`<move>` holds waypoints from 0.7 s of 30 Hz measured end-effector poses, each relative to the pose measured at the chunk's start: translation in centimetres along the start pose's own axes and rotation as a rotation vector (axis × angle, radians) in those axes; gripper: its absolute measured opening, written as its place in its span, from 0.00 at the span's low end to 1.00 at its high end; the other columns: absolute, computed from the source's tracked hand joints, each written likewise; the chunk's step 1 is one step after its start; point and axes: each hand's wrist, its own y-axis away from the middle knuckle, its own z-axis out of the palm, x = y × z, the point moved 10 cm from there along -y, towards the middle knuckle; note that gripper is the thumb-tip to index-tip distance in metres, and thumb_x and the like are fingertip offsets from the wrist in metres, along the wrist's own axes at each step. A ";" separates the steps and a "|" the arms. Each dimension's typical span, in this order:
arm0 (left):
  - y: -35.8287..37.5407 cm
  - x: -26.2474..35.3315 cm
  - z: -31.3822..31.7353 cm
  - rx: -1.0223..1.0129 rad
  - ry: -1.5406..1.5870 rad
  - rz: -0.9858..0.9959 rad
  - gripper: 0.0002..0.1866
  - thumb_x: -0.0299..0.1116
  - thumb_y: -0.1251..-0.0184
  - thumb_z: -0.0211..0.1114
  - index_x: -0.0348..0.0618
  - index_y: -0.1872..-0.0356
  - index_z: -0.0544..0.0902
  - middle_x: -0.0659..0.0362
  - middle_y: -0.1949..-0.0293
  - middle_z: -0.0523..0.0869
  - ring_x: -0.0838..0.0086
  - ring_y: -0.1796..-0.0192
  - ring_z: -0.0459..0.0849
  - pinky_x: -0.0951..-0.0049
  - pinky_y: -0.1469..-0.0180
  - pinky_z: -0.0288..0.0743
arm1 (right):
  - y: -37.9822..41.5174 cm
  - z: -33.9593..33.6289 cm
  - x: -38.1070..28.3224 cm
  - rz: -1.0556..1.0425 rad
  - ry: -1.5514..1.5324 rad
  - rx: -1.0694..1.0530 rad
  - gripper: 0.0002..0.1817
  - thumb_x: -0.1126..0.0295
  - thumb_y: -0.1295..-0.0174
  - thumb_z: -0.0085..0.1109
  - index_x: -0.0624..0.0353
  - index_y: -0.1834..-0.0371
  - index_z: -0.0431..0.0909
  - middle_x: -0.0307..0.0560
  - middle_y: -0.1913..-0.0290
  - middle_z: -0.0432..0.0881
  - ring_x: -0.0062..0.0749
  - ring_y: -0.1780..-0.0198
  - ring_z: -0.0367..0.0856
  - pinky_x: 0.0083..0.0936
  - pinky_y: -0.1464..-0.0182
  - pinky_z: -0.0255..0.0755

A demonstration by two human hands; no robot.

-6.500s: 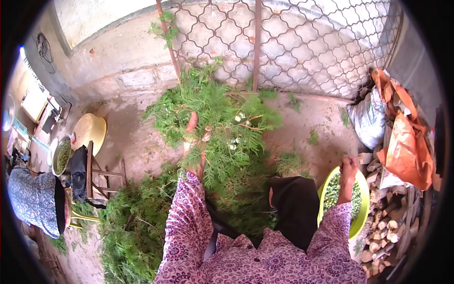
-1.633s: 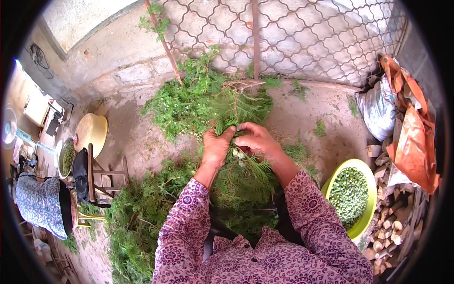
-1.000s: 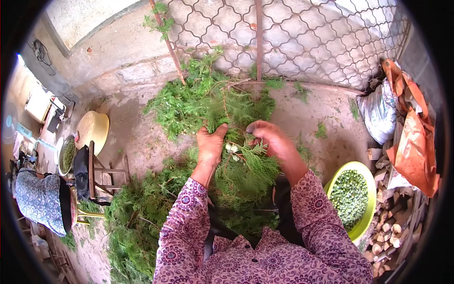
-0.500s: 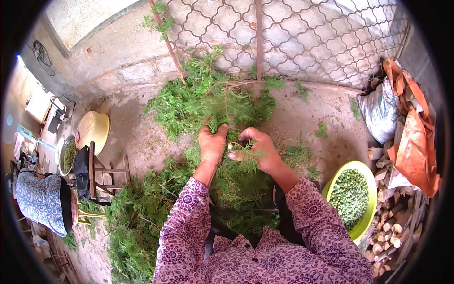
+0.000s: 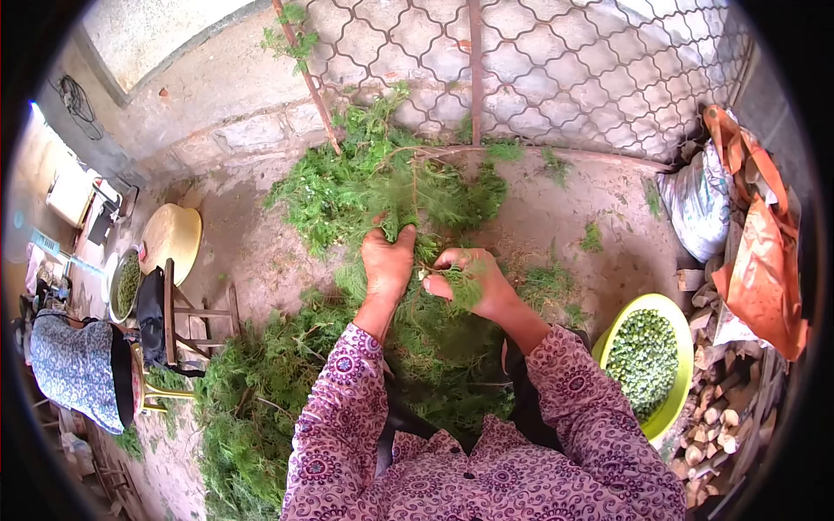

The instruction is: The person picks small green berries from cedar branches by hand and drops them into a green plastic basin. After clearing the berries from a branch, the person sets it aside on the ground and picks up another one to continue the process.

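Observation:
My left hand (image 5: 388,260) is closed round a leafy green branch (image 5: 415,195) whose feathery foliage spreads out ahead of it. Just to its right, my right hand (image 5: 473,282) pinches at the same branch, near a small pale bit that could be a seed cone; a green sprig (image 5: 465,291) shows by its fingers. What lies between those fingertips is partly hidden. Beyond the hands lies a heap of cut foliage (image 5: 321,191), and more branches (image 5: 261,399) are piled by my left arm and over my lap.
A yellow-green basin (image 5: 686,382) of small green pieces stands at right, beside split firewood (image 5: 712,425) and sacks (image 5: 695,204). A metal lattice (image 5: 565,78) leans on the wall. At left are a large yellow tub (image 5: 174,243), a wooden stool (image 5: 204,317) and another person (image 5: 74,365).
My right hand's fingers have drawn closer together at the branch, thumb and forefinger now pinching. My left hand has shifted only slightly.

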 end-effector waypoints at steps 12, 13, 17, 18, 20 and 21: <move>2.0 3.6 1.9 -0.020 -0.430 0.188 0.20 0.29 0.50 0.64 0.34 0.54 0.73 0.48 0.72 0.82 0.71 0.69 0.81 0.73 0.63 0.73 | 1.8 1.4 1.2 0.376 -0.292 -0.340 0.12 0.63 0.50 0.55 0.62 0.77 0.77 0.40 0.82 0.75 0.19 0.83 0.68 0.18 0.79 0.62; 2.2 4.6 2.0 -0.009 -0.501 0.263 0.20 0.30 0.49 0.63 0.35 0.54 0.74 0.50 0.76 0.81 0.72 0.73 0.79 0.73 0.66 0.73 | 2.1 1.7 0.4 0.327 -0.318 -0.398 0.11 0.63 0.50 0.54 0.62 0.77 0.77 0.40 0.82 0.75 0.18 0.83 0.68 0.16 0.80 0.61; -0.2 0.7 -0.8 0.054 -0.348 0.135 0.21 0.31 0.50 0.65 0.35 0.53 0.73 0.53 0.79 0.79 0.76 0.77 0.74 0.74 0.68 0.71 | 2.6 2.0 0.4 0.376 -0.584 -0.432 0.10 0.66 0.48 0.53 0.63 0.71 0.75 0.42 0.76 0.77 0.17 0.82 0.69 0.14 0.82 0.58; -0.3 0.2 -1.0 0.049 -0.350 0.134 0.21 0.31 0.50 0.65 0.35 0.53 0.73 0.53 0.79 0.79 0.76 0.77 0.74 0.74 0.68 0.71 | 2.7 2.0 0.4 0.377 -0.587 -0.427 0.10 0.66 0.48 0.53 0.63 0.71 0.75 0.42 0.76 0.77 0.17 0.82 0.69 0.14 0.82 0.58; -0.6 -0.7 -1.5 0.062 -0.250 0.107 0.22 0.32 0.50 0.65 0.33 0.54 0.73 0.52 0.77 0.80 0.77 0.73 0.75 0.75 0.66 0.71 | 2.6 1.8 0.5 0.447 -0.836 -0.346 0.12 0.63 0.45 0.53 0.61 0.67 0.73 0.43 0.70 0.76 0.17 0.81 0.69 0.13 0.82 0.58; -0.6 -0.2 -1.3 0.058 -0.239 0.108 0.21 0.30 0.49 0.64 0.31 0.54 0.73 0.51 0.73 0.81 0.77 0.69 0.77 0.75 0.63 0.71 | 2.4 2.0 0.3 0.403 -0.746 -0.386 0.13 0.62 0.44 0.55 0.61 0.65 0.72 0.43 0.69 0.75 0.17 0.80 0.70 0.14 0.81 0.59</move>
